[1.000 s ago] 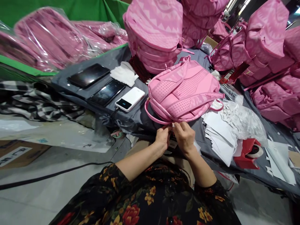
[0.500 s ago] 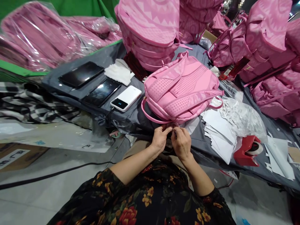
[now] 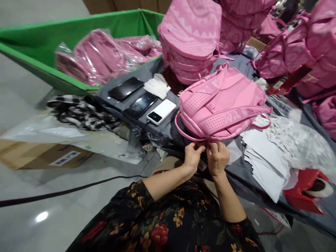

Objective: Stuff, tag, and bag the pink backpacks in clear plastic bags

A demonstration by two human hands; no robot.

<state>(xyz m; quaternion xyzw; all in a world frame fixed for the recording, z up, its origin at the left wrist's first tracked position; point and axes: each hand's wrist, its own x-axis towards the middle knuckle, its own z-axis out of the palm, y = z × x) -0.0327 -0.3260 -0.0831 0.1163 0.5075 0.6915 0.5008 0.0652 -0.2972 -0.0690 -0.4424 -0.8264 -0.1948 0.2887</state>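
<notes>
A pink backpack lies on the grey-covered table with its back panel and shoulder straps facing up. At its near edge, by the table's front, my left hand and my right hand work close together. The fingers of both are closed in pinches at the bottom of the backpack. What they pinch is small and mostly hidden, perhaps a strap end; I cannot make it out. A thin pink loop curves out from the backpack's left side.
Left of the backpack are a white power bank, two dark phones and a white cloth. White papers, clear plastic and a red tape dispenser lie right. More pink backpacks stand behind; a green bin holds bagged ones.
The view has swung left, so everything sits farther right and more of the green bin shows. Both hands stay at the backpack's near edge, the right one turned slightly.
</notes>
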